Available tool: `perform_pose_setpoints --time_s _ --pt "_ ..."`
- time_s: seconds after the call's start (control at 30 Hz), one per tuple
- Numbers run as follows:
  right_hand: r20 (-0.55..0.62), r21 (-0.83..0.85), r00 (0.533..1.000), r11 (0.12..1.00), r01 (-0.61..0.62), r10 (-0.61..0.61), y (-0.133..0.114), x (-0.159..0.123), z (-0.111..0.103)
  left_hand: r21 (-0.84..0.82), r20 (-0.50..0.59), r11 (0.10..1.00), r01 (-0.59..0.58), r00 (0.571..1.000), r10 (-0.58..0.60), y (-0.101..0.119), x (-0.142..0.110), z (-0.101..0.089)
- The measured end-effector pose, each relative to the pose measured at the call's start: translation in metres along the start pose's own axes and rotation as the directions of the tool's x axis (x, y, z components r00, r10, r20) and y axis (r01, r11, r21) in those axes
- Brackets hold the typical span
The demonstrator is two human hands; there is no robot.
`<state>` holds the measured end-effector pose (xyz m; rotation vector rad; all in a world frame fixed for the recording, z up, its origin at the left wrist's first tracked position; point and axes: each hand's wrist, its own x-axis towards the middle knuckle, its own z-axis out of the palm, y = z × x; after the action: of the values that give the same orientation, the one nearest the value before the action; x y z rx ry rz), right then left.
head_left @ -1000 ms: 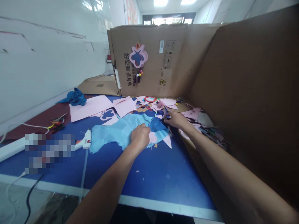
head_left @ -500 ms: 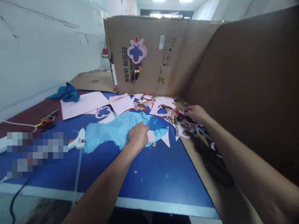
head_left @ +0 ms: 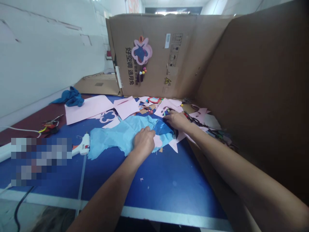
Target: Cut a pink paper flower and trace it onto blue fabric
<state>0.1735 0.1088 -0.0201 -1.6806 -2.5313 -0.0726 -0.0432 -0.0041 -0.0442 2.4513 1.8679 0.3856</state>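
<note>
The light blue sheet (head_left: 108, 138) is lying crumpled in the middle of the blue table (head_left: 169, 183), and a darker blue piece (head_left: 162, 126) is showing at its right end. The left hand (head_left: 145, 140) is resting upon the right part of this sheet, with the fingers curling downward; the fingertips are hiding from the camera, so I cannot tell whether they are pinching the sheet or only pressing it. Just beside this hand, on its right, a small pink piece (head_left: 158, 141) is lying upon the blue material. The right hand (head_left: 177, 120) is reaching farther and to the right, into the paper scraps, its fingers bending down close to a pink sheet with a cut edge (head_left: 159, 110); how far the fingers are opening, and whether they are gripping something, I cannot tell. Black-bladed scissors (head_left: 196, 121) are lying to the right of this hand. At the left end of the light blue sheet, a white glue gun (head_left: 85, 145) is standing very near. Behind the sheet, a pink flower outline (head_left: 107, 116) and a large pink sheet (head_left: 89, 110) are lying, and farther left a dark blue cloth (head_left: 72, 97) is lying in a heap. At the far side a cardboard panel (head_left: 183, 74) is standing upright, and a pink flower ornament (head_left: 147, 58) is hanging before it, with coloured beads (head_left: 143, 72) below.
</note>
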Motion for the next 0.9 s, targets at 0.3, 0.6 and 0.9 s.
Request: perform_pose_setpoints --time_s 0.3,0.6,0.9 --pt "-0.088 -0.029 0.991 0.994 -0.101 0.098 -0.006 -0.052 -0.027 0.005 0.012 1.000 -0.008 1.000 0.008 0.003 -0.001 -0.005" --pt "-0.062 -0.065 0.997 0.997 0.032 -0.036 -0.045 -0.155 -0.006 -0.063 0.008 0.998 0.010 1.000 -0.009 0.002 0.001 -0.001" --pt "0.039 -0.141 0.999 0.990 -0.010 0.015 -0.031 -0.164 -0.015 -0.044 0.002 0.999 0.002 1.000 -0.001 0.001 0.002 0.000"
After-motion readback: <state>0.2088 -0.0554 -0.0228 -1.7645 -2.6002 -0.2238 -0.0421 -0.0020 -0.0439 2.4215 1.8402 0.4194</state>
